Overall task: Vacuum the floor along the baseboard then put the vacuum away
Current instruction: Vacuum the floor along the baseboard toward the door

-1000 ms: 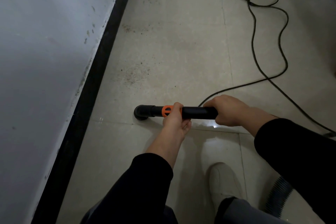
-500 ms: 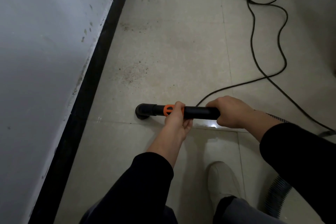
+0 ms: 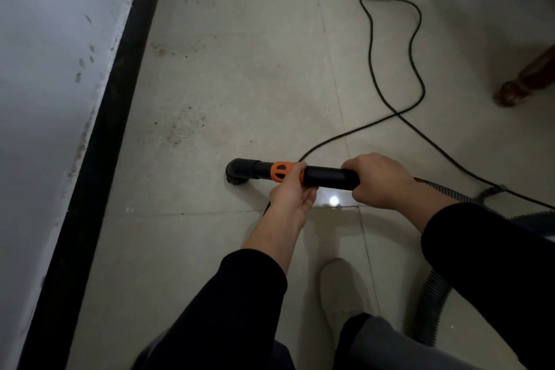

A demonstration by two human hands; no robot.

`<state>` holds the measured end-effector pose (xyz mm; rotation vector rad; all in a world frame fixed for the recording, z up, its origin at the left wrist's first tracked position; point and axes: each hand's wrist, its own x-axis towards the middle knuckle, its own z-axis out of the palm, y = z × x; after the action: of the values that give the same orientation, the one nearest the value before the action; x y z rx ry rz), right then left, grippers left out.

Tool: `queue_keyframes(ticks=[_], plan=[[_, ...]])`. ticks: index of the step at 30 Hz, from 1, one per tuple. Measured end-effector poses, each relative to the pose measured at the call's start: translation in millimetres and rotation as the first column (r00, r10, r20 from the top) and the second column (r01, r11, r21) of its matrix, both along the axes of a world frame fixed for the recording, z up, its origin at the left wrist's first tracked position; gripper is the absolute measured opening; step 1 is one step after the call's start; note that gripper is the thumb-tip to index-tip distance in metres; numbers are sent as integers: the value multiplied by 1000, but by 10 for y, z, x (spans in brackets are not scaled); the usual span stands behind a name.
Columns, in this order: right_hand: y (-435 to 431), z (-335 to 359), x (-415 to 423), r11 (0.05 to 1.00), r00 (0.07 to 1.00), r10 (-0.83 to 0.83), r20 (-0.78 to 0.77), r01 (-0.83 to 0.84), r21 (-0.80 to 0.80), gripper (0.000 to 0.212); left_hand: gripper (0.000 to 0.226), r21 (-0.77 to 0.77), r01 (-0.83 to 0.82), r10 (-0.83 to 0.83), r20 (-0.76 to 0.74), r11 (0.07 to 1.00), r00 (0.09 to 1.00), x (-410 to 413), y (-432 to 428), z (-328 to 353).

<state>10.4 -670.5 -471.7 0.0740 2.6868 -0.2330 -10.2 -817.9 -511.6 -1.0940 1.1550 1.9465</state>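
The pale tiled floor (image 3: 240, 84) ran beside a white wall (image 3: 45, 69), edged on the left by a black baseboard (image 3: 114, 117). In the head view I held the vacuum wand (image 3: 327, 176) crosswise and low over the tiles, well apart from the baseboard. My left grip (image 3: 289, 192) was curled round it at the orange collar (image 3: 280, 171). My right grip (image 3: 378, 182) was wrapped round the right end, where the ribbed hose (image 3: 429, 303) led off. The round nozzle (image 3: 238, 173) pointed left, on or just above the floor; I could not tell which. A patch of dark grit (image 3: 183, 126) lay just beyond the nozzle, and a second patch (image 3: 168, 51) lay farther along the baseboard. The black power cord (image 3: 414, 69) looped over the far tiles near a wooden furniture leg (image 3: 525, 81). I judged the vacuuming only partly done. The near tiles looked clean, but both patches were left to do, and so was putting the vacuum away.
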Motion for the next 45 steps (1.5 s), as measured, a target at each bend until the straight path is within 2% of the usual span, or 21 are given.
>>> queue_keyframes(ticks=[7, 16, 20, 23, 29, 35, 45], plan=[[209, 4, 108, 994, 995, -96, -23, 96, 45, 22, 20, 101, 64, -63, -11, 993, 998, 71, 221, 43], [256, 15, 177, 988, 988, -146, -51, 149, 49, 20, 27, 82, 77, -74, -44, 994, 996, 41, 312, -21], [246, -4, 150, 987, 986, -156, -58, 158, 38, 19, 19, 84, 99, -92, -81, 992, 992, 12, 294, -28], [231, -11, 125, 988, 987, -152, -61, 154, 31, 21, 16, 120, 95, -83, -101, 988, 991, -20, 268, -23], [171, -29, 82, 995, 994, -97, -54, 98, 21, 26, 32, 110, 57, -40, -148, 992, 988, -150, 226, -109], [69, -62, 6, 997, 995, -75, -60, 75, -10, 30, 24, 68, 44, -30, -192, 997, 981, -296, 158, -154], [-156, -24, -144, 998, 999, -38, -34, 36, -58, 34, 30, 35, 10, -3, -186, 999, 982, -380, -81, -161]])
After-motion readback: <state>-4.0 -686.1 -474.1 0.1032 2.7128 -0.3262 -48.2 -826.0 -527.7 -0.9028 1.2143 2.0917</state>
